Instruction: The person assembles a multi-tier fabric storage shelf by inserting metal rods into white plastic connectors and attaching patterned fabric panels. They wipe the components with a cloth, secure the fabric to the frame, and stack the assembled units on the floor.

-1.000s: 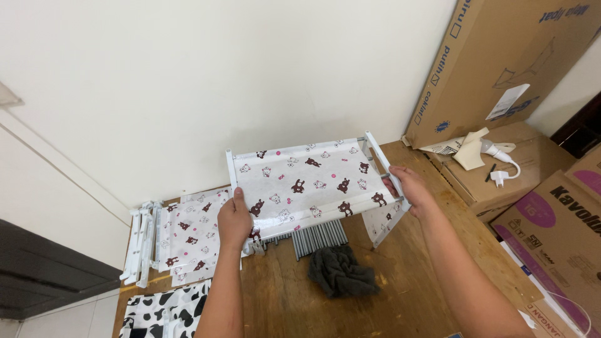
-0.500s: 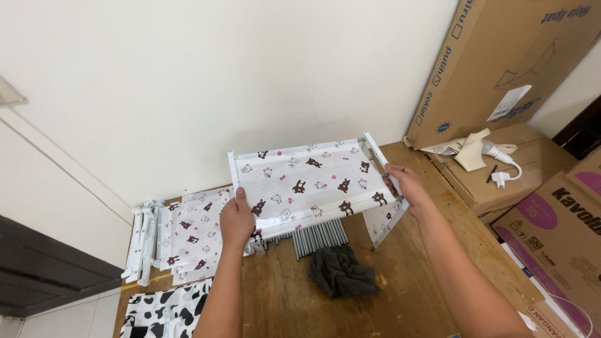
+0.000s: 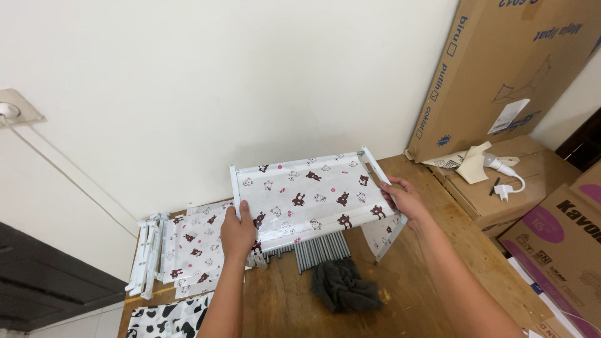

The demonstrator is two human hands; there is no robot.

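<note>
White plastic rails frame the printed shelf panel (image 3: 310, 199), a rectangle of glossy sheet patterned with small brown bears and pink dots, which is held level in the air above the wooden floor (image 3: 432, 275), close to the pale wall. The left hand (image 3: 238, 230) is closed on the panel's near left corner, thumb on top and fingers underneath. The right hand (image 3: 405, 199) grips the right end rail, fingers wrapped over its edge.

Below the panel, a bundle of grey metal rods (image 3: 320, 249) lies on the floor, partly hidden under the panel's near edge. A crumpled dark grey cloth (image 3: 343, 286) sits just near of the rods. Under the right end of the held panel, a second piece of the same bear print (image 3: 383, 233) hangs or stands down to the floor; how it is fixed cannot be told.

To the left, more bear-print panels (image 3: 191, 244) lie flat on the floor, with a stack of white frame rails (image 3: 147, 253) beside them against the wall. A black-and-white cow-print sheet (image 3: 168, 319) shows at the near left edge.

At the right stand brown cardboard boxes (image 3: 501, 69), one tall box leaning on the wall; a white plug and cable (image 3: 504, 178) rest on a lower box.
</note>
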